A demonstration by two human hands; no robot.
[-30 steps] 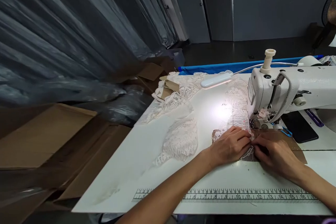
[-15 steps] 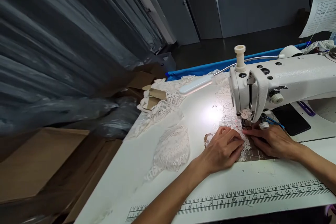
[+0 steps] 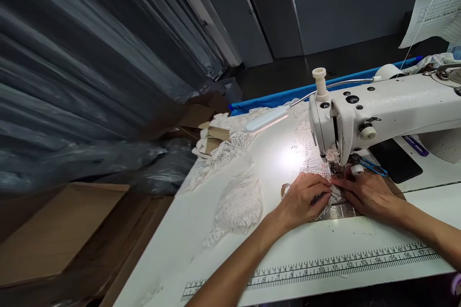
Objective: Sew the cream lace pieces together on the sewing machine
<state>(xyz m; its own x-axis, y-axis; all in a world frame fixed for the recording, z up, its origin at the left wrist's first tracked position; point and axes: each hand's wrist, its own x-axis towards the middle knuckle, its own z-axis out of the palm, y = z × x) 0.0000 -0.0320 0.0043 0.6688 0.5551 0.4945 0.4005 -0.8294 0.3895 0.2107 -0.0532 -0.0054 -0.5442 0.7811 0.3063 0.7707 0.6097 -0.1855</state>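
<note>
A white sewing machine [image 3: 403, 105] stands at the right, its presser foot [image 3: 334, 169] down near the lace fabric [image 3: 335, 196]. My left hand [image 3: 302, 196] is closed on this white lace just left of the foot, fingers curled with the cloth bunched under them. Close in front of the foot, my right hand [image 3: 370, 194] grips the lace edge between its forefinger and thumb. The two hands' fingertips almost meet there. Part of the lace is hidden beneath my hands.
A lace cup piece [image 3: 239, 204] lies left of my hands, with more lace [image 3: 225, 153] behind it. A lamp [image 3: 268, 119] lights the table. A phone [image 3: 396, 160], blue snips [image 3: 372, 167] and a printed ruler [image 3: 324, 268] are nearby. Cardboard boxes [image 3: 65, 230] stand left.
My left fingers have drawn up and folded the lace near the foot. My right hand stays by the foot, forefinger at the lace. The whole view has shifted slightly.
</note>
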